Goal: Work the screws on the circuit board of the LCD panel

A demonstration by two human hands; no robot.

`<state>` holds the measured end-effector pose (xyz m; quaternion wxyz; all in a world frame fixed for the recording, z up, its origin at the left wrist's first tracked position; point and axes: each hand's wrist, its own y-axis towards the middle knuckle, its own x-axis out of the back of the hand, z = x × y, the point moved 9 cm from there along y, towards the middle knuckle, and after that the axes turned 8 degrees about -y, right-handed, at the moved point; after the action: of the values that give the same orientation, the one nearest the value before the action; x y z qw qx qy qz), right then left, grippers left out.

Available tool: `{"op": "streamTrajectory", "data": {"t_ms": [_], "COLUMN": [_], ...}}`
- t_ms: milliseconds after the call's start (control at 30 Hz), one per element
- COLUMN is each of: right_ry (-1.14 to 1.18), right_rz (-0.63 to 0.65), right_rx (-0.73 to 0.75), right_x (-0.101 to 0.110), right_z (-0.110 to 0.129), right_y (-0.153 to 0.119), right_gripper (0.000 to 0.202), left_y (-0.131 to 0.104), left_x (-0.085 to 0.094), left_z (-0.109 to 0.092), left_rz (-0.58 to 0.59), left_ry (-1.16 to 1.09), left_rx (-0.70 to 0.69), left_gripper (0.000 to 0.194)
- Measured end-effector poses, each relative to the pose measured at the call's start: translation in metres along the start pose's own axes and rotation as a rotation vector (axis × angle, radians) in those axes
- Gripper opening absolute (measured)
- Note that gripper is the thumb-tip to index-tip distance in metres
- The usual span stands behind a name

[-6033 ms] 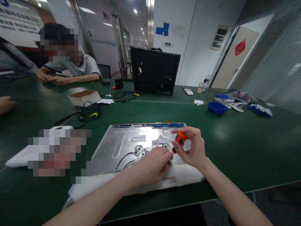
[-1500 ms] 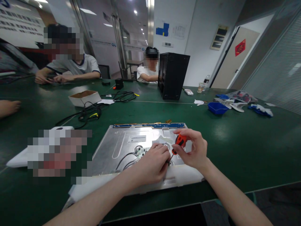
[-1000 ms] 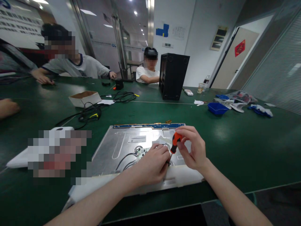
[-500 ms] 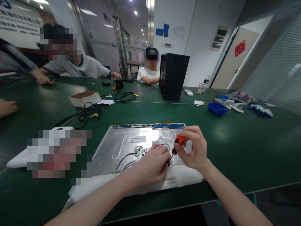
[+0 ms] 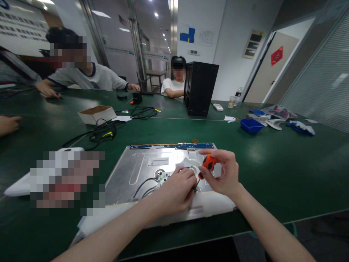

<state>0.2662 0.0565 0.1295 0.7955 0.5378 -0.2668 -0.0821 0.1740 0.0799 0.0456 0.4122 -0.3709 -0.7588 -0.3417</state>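
A silvery flat display panel [image 5: 124,178] lies back-up in front of me, with a blue circuit strip [image 5: 169,146] along its far edge. Pinched in my right hand [image 5: 225,174] is a stubby orange-and-black screwdriver [image 5: 208,162]. Its handle leans right and its shaft slants down to the panel. My left hand [image 5: 178,189] rests on the panel with curled fingers beside the screwdriver's tip; what they grip, if anything, is hidden. A small green circuit board [image 5: 164,177] with black wires [image 5: 144,183] shows beyond it. White foam sheet [image 5: 215,202] covers the panel's near side.
Black cables [image 5: 105,133] and an open carton [image 5: 97,115] are at the left on the green table [image 5: 272,174]. A black computer case [image 5: 201,88] stands at the back. A blue tray [image 5: 251,126] and gloves [image 5: 301,128] lie right. Two people sit across; another person's hand [image 5: 9,124] is at left.
The fingers of my right hand have opened out a little on the screwdriver handle, with the index finger now straighter. My left hand stays in place on the panel.
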Motion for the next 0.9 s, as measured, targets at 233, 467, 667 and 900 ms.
{"op": "streamTrajectory", "data": {"t_ms": [233,467,667,900], "right_ry": [-0.042,-0.077,-0.048,-0.092], "right_rz": [0.047,0.057,0.045,0.015], "right_rx": [0.011,0.038,0.027,0.046], "right_x": [-0.0018,-0.0003,-0.0007,0.0000], "right_z": [0.0040,0.0072,0.0061,0.0054], "right_y": [0.0030,0.0072,0.0081,0.0082], "right_gripper": [0.039,0.038,0.034,0.033], "left_y": [0.0001,0.0003,-0.0006,-0.0012], "left_x": [0.0022,0.0025,0.0037,0.0043], "left_z": [-0.0021,-0.0022,-0.0034,-0.0039], "left_rz": [-0.004,-0.022,-0.030,-0.020], "left_ry": [-0.007,0.005,-0.008,-0.003], "left_rx": [-0.005,-0.013,-0.020,-0.012], "left_gripper": [0.012,0.008,0.013,0.013]}}
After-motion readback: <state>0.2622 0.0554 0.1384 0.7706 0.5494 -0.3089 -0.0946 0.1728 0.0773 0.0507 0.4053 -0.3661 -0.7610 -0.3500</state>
